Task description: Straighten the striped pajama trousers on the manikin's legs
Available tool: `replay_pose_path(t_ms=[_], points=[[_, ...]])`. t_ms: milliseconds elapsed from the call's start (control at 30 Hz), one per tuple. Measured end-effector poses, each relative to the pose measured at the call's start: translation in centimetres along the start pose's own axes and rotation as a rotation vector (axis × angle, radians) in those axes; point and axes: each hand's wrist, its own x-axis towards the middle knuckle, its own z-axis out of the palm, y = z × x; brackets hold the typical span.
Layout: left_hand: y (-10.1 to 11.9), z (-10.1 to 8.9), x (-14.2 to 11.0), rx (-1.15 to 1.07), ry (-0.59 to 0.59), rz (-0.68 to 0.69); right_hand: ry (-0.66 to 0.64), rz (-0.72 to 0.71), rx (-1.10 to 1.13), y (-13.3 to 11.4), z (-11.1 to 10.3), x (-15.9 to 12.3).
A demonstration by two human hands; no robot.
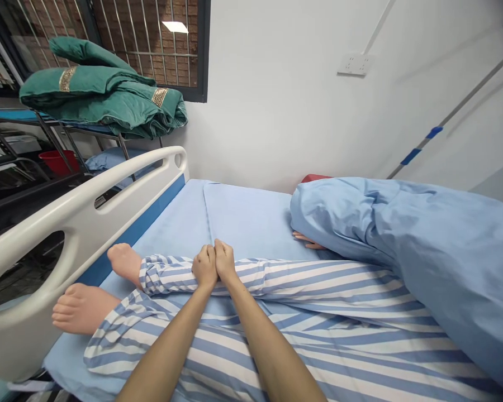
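Observation:
A nursing manikin in blue-and-white striped trousers lies along the bed, its bare feet [86, 308] towards the left end. My left hand [204, 266] and my right hand [225, 259] are side by side and touching on the far trouser leg [272, 274], around the shin. Both have their fingers curled over the leg's far side, where the fingertips are hidden; they seem to grip the striped cloth. Nearer to me, the other trouser leg [218, 349] lies under my forearms. A light blue quilt [406, 223] covers the upper body, with the manikin's fingers [308, 240] showing at its edge.
A white bed end board [121, 184] rises at the left, beyond the feet. The pale blue sheet [247, 218] stretches to the white wall [272, 100]. Folded green bedding [109, 95] lies on a rack under the barred window. A metal pole [456, 114] leans at the right.

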Motion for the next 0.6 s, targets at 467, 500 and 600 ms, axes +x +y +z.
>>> replay_pose_path(t_ms=[467,500,600], points=[[0.3,-0.1,-0.4,0.099,-0.013,0.007,-0.054,-0.166,-0.268,0.8,-3.6,-0.1],[0.4,-0.1,-0.3,0.088,-0.021,0.011,-0.045,-0.166,-0.271,1.0,-3.6,-0.2],[1.1,-0.1,0.5,0.001,-0.052,0.014,-0.021,-0.166,-0.237,1.3,-3.5,-0.2]])
